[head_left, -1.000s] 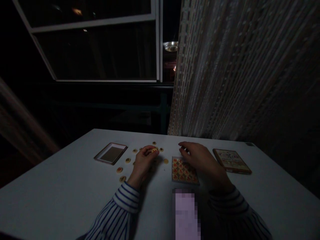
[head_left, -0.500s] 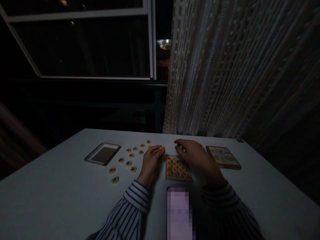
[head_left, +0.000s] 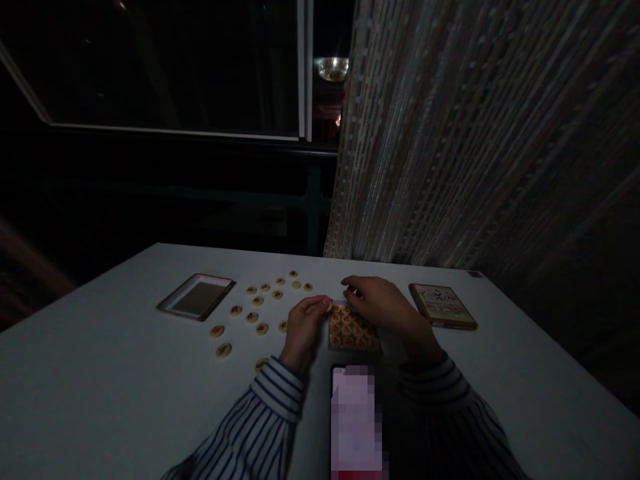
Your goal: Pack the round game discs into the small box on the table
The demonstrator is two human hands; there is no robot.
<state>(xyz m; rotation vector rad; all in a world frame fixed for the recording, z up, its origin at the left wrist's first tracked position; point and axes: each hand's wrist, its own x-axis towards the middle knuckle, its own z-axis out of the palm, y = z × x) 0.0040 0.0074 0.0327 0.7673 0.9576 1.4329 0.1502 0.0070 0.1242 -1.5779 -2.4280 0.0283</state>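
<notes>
My left hand (head_left: 303, 328) pinches a round Chinese chess piece (head_left: 329, 306) between thumb and fingertips, at the far left corner of the small square box. The box (head_left: 354, 348) holds rows of wooden pieces with red characters (head_left: 346, 330). Over its far right part hovers my right hand (head_left: 384, 308), its fingers curved and apart, with nothing visible in them; it hides some of the pieces. Loose Chinese chess pieces (head_left: 251, 317), mostly with dark characters, lie scattered to the left of my left hand. One loose piece (head_left: 217, 331) bears a red character.
An open shallow tray (head_left: 167, 308) lies on the table's left side. On the right is a flat box with a printed cover (head_left: 444, 306). A phone (head_left: 356, 420) rests in front of me on the white table (head_left: 120, 393). A bead curtain (head_left: 425, 133) hangs behind the table.
My left hand has brought its piece to the box's far left corner. My right hand has shifted slightly left over the box. The camera view has tilted down a little.
</notes>
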